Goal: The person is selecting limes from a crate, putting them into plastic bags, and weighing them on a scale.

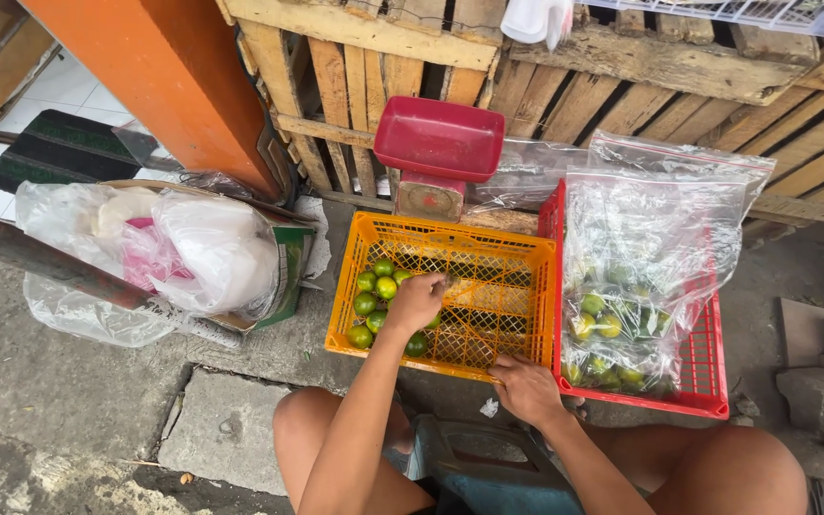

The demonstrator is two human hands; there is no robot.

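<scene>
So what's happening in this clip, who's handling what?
A seated person is working over an orange crate on the ground. The left hand reaches into it, closed among a cluster of green limes at the crate's left end. The right hand rests on the crate's near rim. Beside it, a red crate holds a clear plastic bag with more limes at its bottom. A red-tray weighing scale stands behind the crates, against wooden pallets.
</scene>
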